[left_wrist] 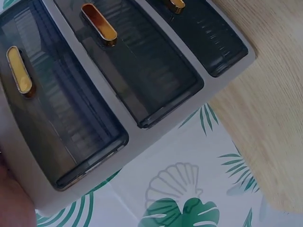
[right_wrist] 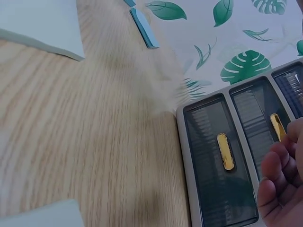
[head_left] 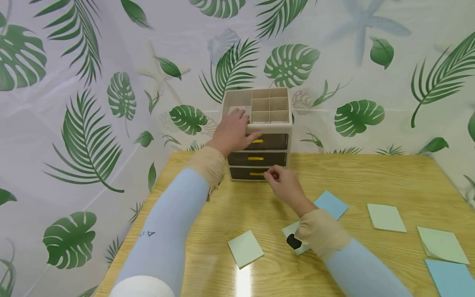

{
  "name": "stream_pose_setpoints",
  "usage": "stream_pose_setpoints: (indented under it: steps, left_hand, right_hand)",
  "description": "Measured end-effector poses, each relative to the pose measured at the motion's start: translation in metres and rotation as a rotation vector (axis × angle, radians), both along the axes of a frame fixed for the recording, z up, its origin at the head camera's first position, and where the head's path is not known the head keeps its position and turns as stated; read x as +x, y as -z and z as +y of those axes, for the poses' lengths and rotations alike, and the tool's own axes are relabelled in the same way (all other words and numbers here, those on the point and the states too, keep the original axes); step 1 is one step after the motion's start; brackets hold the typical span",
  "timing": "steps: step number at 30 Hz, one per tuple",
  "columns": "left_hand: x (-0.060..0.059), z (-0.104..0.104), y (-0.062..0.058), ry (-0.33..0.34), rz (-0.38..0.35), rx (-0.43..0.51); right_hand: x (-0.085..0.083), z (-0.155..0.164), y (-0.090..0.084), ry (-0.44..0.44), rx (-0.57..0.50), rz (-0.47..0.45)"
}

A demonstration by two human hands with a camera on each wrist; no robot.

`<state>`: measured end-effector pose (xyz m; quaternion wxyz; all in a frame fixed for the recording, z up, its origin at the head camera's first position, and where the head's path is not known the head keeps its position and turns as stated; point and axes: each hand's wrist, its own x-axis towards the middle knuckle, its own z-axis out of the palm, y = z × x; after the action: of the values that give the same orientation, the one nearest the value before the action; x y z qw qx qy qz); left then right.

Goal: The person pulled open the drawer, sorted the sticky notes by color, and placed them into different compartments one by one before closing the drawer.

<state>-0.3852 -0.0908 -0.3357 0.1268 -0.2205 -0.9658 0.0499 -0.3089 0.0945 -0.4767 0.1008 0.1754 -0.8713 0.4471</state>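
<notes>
A cream drawer organizer [head_left: 272, 128] stands against the patterned backdrop, its dark drawers closed and fitted with gold handles. My left hand [head_left: 233, 128] rests over its top left front edge. The fingers reach over the top compartment, and the thumb stretches across the front near the top drawer [head_left: 278, 141]. In front of the lower drawers is my right hand [head_left: 286, 185], its fingers curled and nothing visible in them. Head-on, it overlaps the bottom drawer [head_left: 241, 173]; in the right wrist view, the fingertips cover part of the middle handle [right_wrist: 276, 124]. Whether they touch it, I cannot tell.
A pale green note pad [head_left: 245, 249] lies on the wooden table [head_left: 208, 247]. Another pad [head_left: 291, 229] is partly hidden under my right wrist, with a blue pad [head_left: 331, 205] behind. More green pads [head_left: 386, 218] and a blue one [head_left: 450, 277] lie to the right.
</notes>
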Motion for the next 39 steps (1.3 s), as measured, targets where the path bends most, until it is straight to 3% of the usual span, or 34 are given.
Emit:
stream_pose_setpoints:
  steps: [4,8,13,23,39]
  left_hand:
    - [-0.005,0.002,0.002,-0.036,-0.076,0.011]
    - [-0.006,0.003,0.003,-0.039,-0.089,0.062]
    - [-0.005,-0.001,0.004,-0.049,-0.09,0.057]
    - [-0.002,0.003,0.002,-0.047,-0.082,0.02]
    - [-0.001,0.002,-0.001,-0.066,-0.089,0.029]
  right_hand:
    - [0.0,-0.004,0.003,-0.005,0.001,0.002]
    - [0.0,-0.005,0.002,0.009,-0.041,-0.1]
    - [-0.001,-0.008,0.001,0.015,-0.155,-0.229]
    - [-0.025,-0.016,0.002,0.041,-0.559,-0.565]
    - [-0.045,-0.039,-0.016,0.043,-0.626,-0.717]
